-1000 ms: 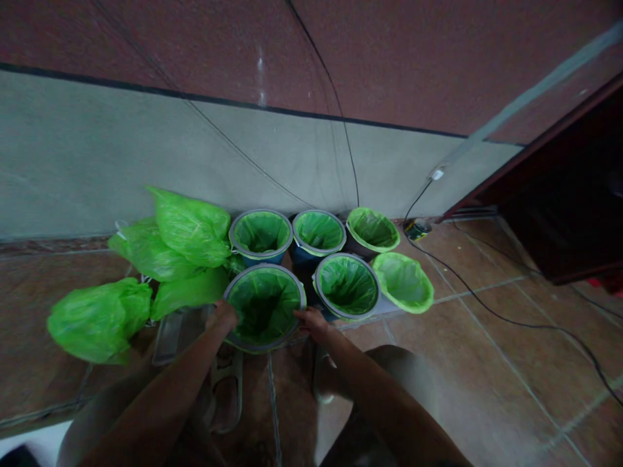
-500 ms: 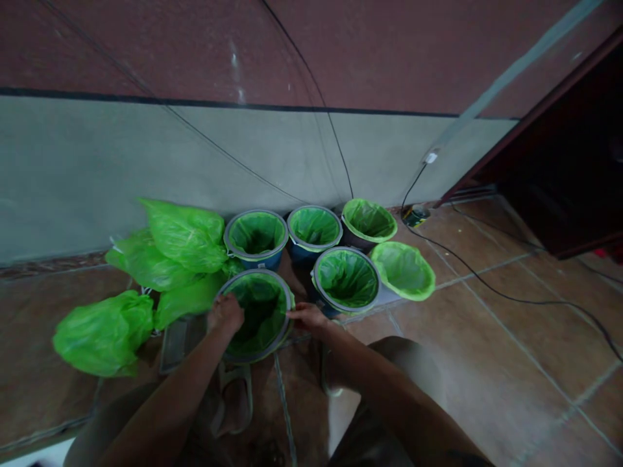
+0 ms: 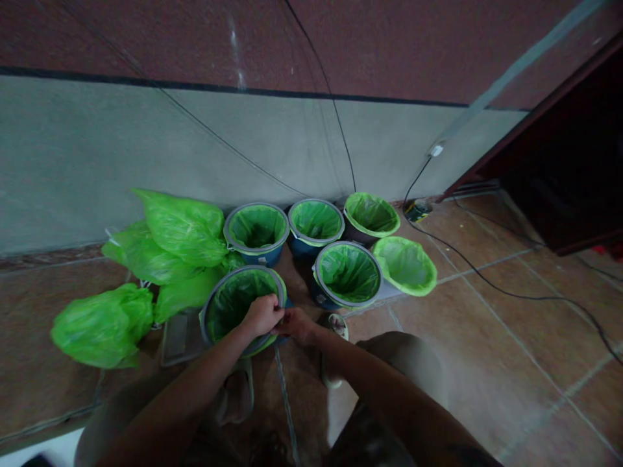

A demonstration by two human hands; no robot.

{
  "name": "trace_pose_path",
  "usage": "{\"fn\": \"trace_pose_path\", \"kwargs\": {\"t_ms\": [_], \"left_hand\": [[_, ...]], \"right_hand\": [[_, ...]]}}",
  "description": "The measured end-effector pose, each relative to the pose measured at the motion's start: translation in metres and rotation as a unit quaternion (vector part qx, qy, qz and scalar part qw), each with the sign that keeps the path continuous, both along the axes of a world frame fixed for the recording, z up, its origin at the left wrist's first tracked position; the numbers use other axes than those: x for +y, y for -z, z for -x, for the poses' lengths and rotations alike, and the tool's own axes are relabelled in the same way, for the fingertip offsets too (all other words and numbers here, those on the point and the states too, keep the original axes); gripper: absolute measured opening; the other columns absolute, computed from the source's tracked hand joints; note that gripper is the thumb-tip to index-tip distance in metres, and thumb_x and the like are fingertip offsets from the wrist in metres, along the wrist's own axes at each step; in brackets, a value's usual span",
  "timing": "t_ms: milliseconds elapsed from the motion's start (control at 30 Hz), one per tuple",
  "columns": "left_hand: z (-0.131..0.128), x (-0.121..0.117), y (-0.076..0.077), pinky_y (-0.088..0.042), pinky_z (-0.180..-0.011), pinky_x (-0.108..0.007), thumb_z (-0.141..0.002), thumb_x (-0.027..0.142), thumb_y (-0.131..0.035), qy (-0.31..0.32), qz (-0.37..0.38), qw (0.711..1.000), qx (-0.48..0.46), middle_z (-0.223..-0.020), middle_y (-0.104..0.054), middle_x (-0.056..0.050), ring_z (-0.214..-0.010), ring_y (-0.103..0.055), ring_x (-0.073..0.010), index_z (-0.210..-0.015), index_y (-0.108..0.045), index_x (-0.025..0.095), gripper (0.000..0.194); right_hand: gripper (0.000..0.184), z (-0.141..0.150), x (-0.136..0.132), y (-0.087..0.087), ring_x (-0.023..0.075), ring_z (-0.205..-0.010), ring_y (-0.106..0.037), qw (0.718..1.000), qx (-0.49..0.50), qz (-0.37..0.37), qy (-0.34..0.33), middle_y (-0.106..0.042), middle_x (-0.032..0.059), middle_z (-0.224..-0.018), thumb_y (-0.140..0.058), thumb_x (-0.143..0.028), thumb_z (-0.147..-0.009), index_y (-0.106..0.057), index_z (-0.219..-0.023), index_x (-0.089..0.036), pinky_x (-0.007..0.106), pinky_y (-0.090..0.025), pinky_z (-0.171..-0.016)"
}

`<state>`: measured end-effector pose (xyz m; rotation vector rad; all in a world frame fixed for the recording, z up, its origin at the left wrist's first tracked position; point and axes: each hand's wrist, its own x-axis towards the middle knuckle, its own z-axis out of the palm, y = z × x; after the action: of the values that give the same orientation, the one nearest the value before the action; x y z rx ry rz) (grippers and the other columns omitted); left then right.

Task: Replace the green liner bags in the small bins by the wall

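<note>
A blue bin (image 3: 214, 311) with a grey rim ring and a green plastic liner stands on the floor just in front of me. My left hand (image 3: 263, 314) is closed over the bin's near right rim, pinching the liner's edge. My right hand (image 3: 294, 324) meets it at the same spot, fingers curled on the rim and liner. Both forearms reach in from below.
Several more green-lined bins (image 3: 346, 272) stand behind and to the right, near the wall. Filled green bags (image 3: 181, 227) lie piled to the left. A black cable (image 3: 506, 292) runs across the tiled floor on the right. A dark cabinet (image 3: 569, 168) stands far right. A sandal (image 3: 335, 324) lies beside my hands.
My hands were on opposite sides of the bin's rim; both have now come together at its near right edge. The bin has shifted slightly left.
</note>
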<state>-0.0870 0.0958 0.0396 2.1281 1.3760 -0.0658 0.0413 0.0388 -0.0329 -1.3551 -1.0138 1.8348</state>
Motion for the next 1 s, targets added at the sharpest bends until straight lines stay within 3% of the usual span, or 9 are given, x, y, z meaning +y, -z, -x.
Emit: {"fn": "trace_pose_path", "kwargs": {"t_ms": [167, 500, 667, 833, 1000], "left_hand": [[0.004, 0.003, -0.007, -0.034, -0.061, -0.025, -0.084, 0.024, -0.055, 0.024, -0.002, 1.000, 0.006, -0.071, -0.065, -0.004, -0.068, -0.060, -0.0159, -0.075, -0.063, 0.016, 0.015], [0.009, 0.008, -0.006, -0.038, -0.061, -0.024, -0.082, 0.024, -0.055, 0.012, 0.021, 0.999, -0.039, -0.064, -0.063, -0.002, -0.063, -0.059, -0.0144, -0.070, -0.063, 0.015, 0.016], [0.010, 0.010, -0.006, -0.042, -0.062, -0.025, -0.079, 0.024, -0.056, -0.029, 0.069, 0.995, -0.063, -0.059, -0.063, -0.001, -0.061, -0.061, -0.0157, -0.068, -0.064, 0.016, 0.015], [0.011, 0.011, -0.006, -0.043, -0.058, -0.023, -0.079, 0.023, -0.055, -0.031, 0.102, 0.990, -0.090, -0.057, -0.062, -0.001, -0.058, -0.061, -0.0147, -0.065, -0.060, 0.017, 0.016], [0.011, 0.011, -0.004, -0.044, -0.054, -0.022, -0.079, 0.023, -0.054, -0.069, 0.136, 0.979, -0.137, -0.060, -0.062, 0.000, -0.056, -0.061, -0.0137, -0.071, -0.058, 0.017, 0.011]], "right_hand": [[0.041, -0.006, -0.002, -0.002, 0.0103, -0.058, -0.053, 0.998, 0.052, 0.038, -0.006, -0.059, -0.0027, -0.059, -0.088, -0.042, -0.045, -0.063, -0.062, -0.014, 0.027, -0.045, -0.063], [0.045, -0.012, -0.004, 0.012, 0.0106, -0.062, -0.057, 0.993, 0.101, 0.065, 0.007, -0.063, -0.0001, -0.066, -0.087, -0.048, -0.050, -0.070, -0.075, -0.013, 0.029, -0.046, -0.071], [0.046, -0.013, -0.006, 0.004, 0.0100, -0.061, -0.057, 0.991, 0.107, 0.078, 0.018, -0.064, -0.0005, -0.067, -0.088, -0.044, -0.047, -0.070, -0.076, -0.013, 0.028, -0.046, -0.068], [0.039, -0.014, -0.004, -0.006, 0.0097, -0.059, -0.057, 0.991, 0.093, 0.096, 0.015, -0.063, -0.0013, -0.064, -0.082, -0.045, -0.059, -0.070, -0.080, -0.014, 0.026, -0.046, -0.066], [0.038, -0.015, -0.003, -0.017, 0.0104, -0.061, -0.058, 0.989, 0.103, 0.102, 0.026, -0.065, -0.0010, -0.068, -0.081, -0.045, -0.061, -0.069, -0.081, -0.015, 0.027, -0.047, -0.067]]}}
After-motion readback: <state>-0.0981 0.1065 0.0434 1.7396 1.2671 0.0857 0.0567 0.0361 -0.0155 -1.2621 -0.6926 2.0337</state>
